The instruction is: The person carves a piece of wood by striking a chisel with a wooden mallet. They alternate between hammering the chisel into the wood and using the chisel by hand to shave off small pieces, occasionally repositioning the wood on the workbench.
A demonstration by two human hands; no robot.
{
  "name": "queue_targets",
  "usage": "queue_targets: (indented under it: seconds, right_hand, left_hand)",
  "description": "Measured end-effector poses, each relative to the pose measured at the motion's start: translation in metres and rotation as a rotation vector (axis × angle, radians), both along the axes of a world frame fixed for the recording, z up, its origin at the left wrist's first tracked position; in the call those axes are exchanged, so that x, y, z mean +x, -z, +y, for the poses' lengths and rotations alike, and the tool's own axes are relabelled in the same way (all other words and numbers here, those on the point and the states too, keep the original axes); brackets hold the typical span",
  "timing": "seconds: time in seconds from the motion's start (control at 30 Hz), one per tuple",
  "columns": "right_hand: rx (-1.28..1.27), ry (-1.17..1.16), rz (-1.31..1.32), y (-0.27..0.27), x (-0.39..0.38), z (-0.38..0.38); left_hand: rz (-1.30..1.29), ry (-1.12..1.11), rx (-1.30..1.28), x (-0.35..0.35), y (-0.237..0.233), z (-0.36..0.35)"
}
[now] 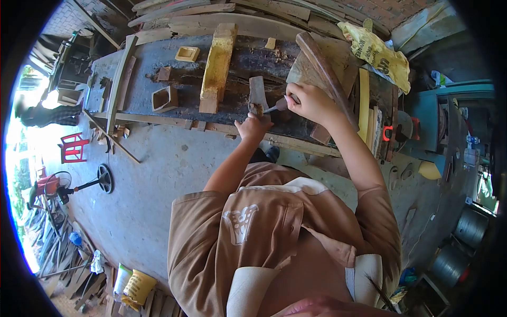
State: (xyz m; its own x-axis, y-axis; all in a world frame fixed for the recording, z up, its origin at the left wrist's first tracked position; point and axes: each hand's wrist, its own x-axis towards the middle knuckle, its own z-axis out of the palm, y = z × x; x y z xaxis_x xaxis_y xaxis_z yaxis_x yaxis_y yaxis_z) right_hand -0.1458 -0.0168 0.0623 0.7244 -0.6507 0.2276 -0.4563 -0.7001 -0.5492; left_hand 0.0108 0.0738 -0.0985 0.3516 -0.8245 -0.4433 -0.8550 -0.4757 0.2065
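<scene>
My right hand (309,104) is closed around the brown handle of a chisel (282,104). Its metal blade points left and meets a small brown wooden piece (256,109) at the bench's near edge. My left hand (252,128) grips that piece from below, fingers partly hidden. Just beyond it lies a flat greyish wood block (257,91). Left of this, a long yellowish beam (217,68) with a hollowed face lies across the dark workbench (179,95). Two small hollowed blocks, one pale (187,54) and one brown (165,99), sit farther left.
A long curved wooden bar (323,71) lies on boards to the right. Behind it is a yellow sack (377,53). Planks (211,18) are stacked along the back. On the floor at left stand a red stool (74,147) and a fan (50,186); a person (55,113) is farther off.
</scene>
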Motion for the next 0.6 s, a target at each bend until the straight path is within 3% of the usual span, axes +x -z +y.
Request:
queue_targets:
  seconds: [0.23, 0.6]
  right_hand:
    - [0.045, -0.038, 0.03, -0.001, 0.002, -0.004]
    - [0.238, 0.125, -0.061, 0.008, -0.028, -0.015]
  left_hand:
    - [0.004, 0.007, 0.015, 0.004, 0.001, -0.004]
    - [0.053, 0.033, 0.046, 0.008, 0.002, -0.006]
